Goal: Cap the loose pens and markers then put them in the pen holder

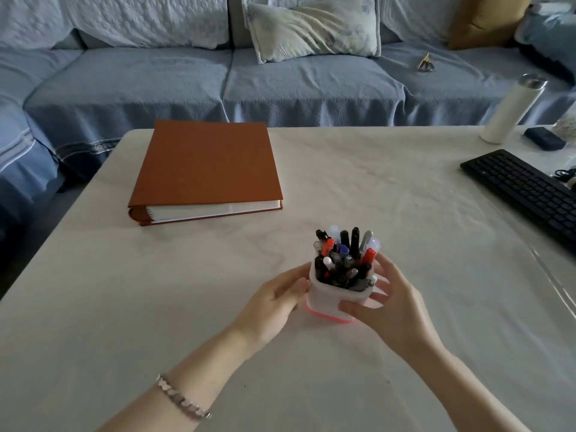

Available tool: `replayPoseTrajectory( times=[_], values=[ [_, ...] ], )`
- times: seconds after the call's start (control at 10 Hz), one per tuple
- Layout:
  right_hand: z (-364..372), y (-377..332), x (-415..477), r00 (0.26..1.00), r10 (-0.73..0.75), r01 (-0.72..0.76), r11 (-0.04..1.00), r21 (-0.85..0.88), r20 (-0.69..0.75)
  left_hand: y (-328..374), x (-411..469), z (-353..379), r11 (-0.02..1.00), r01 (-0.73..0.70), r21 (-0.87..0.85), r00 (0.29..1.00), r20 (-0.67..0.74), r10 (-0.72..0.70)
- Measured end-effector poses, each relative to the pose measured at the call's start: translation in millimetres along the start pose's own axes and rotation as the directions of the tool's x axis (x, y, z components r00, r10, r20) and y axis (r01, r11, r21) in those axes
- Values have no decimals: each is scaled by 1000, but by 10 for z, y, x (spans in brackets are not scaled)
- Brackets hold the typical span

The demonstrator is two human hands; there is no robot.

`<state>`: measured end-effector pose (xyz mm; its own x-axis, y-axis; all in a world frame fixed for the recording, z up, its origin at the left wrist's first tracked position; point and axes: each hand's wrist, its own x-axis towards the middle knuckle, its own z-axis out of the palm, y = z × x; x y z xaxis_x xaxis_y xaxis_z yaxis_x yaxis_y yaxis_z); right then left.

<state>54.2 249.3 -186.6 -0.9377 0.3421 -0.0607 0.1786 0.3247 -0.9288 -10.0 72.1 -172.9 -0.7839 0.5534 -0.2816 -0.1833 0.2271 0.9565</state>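
Wide bare cloth all round on the tabletop (405,182): open stretch toward the near edge, toward the left edge, and rightward up to a black keyboard (523,191) lying at the right edge. Toward the far left corner, a thick brown album (205,163), flat and well apart from the hands. At the far right corner, an upright white cylindrical bottle (511,110) with a metal cap, beside a small dark case (544,138). In the near half, about midway between left and right edges, the pen holder (330,302): squarish, soft-cornered, translucent white plastic with a pink-red base, upright on the cloth. Packed full of capped pens and markers (346,260), caps up in black, red, blue, grey and clear, bristling above the rim. Grasped from both sides: left hand (274,304) curled against the left wall; right hand (389,304) clasping the right wall, thumb across the front face. Metal link bracelet (182,399) on the left wrist. Cloth pale and faintly creased. Beyond the far edge, a blue quilted sofa (156,76) with a pale cushion (314,26).
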Motion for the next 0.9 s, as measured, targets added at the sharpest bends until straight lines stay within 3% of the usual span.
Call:
replayPoseTrajectory(
  times=[0.2,0.4,0.6,0.7,0.8,0.9],
  values=[
    [379,-310,714,985,-21,10,998,66,170,103,206,-456,993,3,-115,974,-226,-29],
    [712,-442,1167,982,-33,13,994,108,187,327,524,-657,993,-51,-110,942,-335,11],
    [812,-384,1173,981,-9,-6,997,79,192,254,599,-626,997,-65,-27,948,-314,53],
    [791,-423,1112,982,15,-8,999,-38,188,220,575,-602,998,-66,-9,968,-242,62],
    [719,-495,1080,968,109,-19,930,-368,224,164,616,-636,995,47,85,952,-304,-19],
    [515,-627,1137,942,219,-30,809,-586,255,191,654,-831,957,196,213,866,-496,-67]
  ],
)
